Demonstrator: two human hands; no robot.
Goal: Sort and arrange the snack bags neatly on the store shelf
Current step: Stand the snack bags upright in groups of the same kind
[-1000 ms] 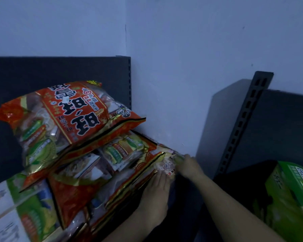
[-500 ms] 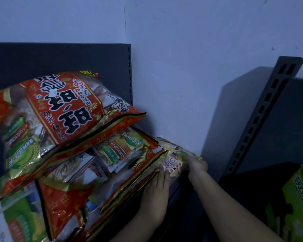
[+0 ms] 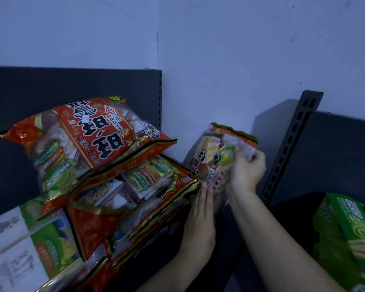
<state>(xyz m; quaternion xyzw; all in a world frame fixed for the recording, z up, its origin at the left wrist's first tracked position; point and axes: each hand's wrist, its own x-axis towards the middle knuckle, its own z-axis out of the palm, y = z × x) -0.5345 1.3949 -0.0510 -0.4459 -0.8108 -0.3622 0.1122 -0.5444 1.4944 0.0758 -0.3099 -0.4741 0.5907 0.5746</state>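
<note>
The right hand (image 3: pixel 248 171) is curling its fingers round the side of a small rice-cracker bag (image 3: pixel 217 157). It is holding the bag upright against the wall (image 3: pixel 219 70), in the gap between the pile of red snack bags (image 3: pixel 135 186) and the slotted shelf upright (image 3: pixel 291 148). The left hand (image 3: pixel 198 216) is lying flat with fingers straight, tips touching the bag's lower edge, gripping nothing.

The risk, I'd say: the big top bag (image 3: pixel 86 140) is sitting tilted on the pile, so a nudge from that left hand could be sending it sliding off. The slick film could also be slipping out of a one-sided grip.

The small bag is looking glossy and crinkled, with clear panels, red and yellow print and a dark serrated top seal.
</note>
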